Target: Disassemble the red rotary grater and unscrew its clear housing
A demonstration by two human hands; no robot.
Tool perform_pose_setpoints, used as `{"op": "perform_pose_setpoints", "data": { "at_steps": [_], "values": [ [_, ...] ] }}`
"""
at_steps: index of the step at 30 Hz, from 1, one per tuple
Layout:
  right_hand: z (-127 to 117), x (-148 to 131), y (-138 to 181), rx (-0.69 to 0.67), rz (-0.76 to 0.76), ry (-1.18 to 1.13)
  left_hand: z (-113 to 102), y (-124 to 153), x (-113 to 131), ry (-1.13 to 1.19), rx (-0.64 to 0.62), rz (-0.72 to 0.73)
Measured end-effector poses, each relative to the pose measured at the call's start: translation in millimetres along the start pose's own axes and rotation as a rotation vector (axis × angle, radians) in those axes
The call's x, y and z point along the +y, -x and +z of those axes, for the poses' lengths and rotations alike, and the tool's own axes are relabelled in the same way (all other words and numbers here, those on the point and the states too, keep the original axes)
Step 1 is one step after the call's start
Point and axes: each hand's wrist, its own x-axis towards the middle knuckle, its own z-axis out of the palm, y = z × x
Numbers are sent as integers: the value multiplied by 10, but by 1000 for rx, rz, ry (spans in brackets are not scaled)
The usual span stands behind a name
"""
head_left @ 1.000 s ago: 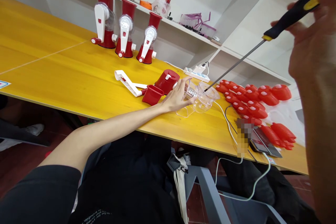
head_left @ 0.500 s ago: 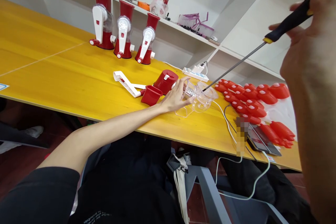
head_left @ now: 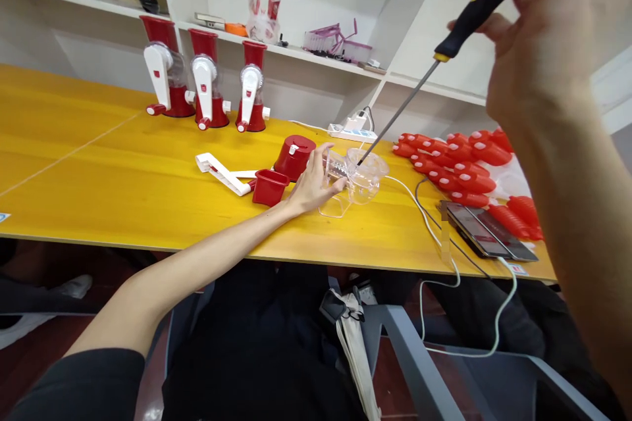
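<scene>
3 assembled red-and-white grinders (head_left: 205,89) stand upright in a row at the back of the yellow table (head_left: 99,177), so that many units look finished. A 4th looks only part built: its clear housing (head_left: 353,181) lies on its side near the table's middle, with a red cup (head_left: 268,186), a red base (head_left: 295,156) and a white crank handle (head_left: 222,174) loose just beside it to the left. Judged from this, the screw work inside the clear housing is in hand and the red parts and crank are not yet fitted. A pile of red caps (head_left: 459,171) lies to the right, apart from the housing, with phones (head_left: 486,233) and a white cable (head_left: 429,223) near the front edge.

Left hand (head_left: 309,184): arm stretched far forward over the table edge, fingers curled around the near end of the clear housing, pinning it down on the table.

Right hand (head_left: 536,33): raised high and close to the camera, fingers wrapped around the black-and-yellow grip of a long screwdriver (head_left: 434,62). The shaft slants down and to the left, and its tip sits in the open mouth of the clear housing. Whether the tip is seated on a screw cannot be told; the plastic hides it.

A shelf (head_left: 320,56) behind holds a power strip (head_left: 348,131) at its foot.
</scene>
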Motion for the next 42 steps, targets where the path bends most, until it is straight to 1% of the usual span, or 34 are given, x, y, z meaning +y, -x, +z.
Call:
{"op": "perform_pose_setpoints", "data": {
  "at_steps": [2,4,8,12,15,21,29,34,40,42],
  "values": [
    [27,1,-6,5,-134,46,-2,1,-7,17,-6,-5],
    [30,-1,-12,17,-181,97,-5,2,-9,33,-9,-8],
    [-25,19,-29,34,-188,93,-17,1,8,6,-6,-14],
    [-75,34,-30,15,-162,5,-31,-4,34,-27,0,-5],
    [-70,12,-23,-3,-149,-17,-38,-6,47,-28,-2,-10],
    [-40,6,-55,-42,-221,-34,-48,-11,59,-24,-15,-24],
    [-65,41,-37,-47,-221,12,-45,-5,52,8,-27,-35],
    [-39,7,10,-93,-243,11,-40,-7,47,2,-24,-19],
    [7,-68,64,-29,-182,43,-36,-5,50,4,-20,-23],
    [2,-64,69,-33,-174,62,-32,-3,45,7,-22,-30]
  ]
}}
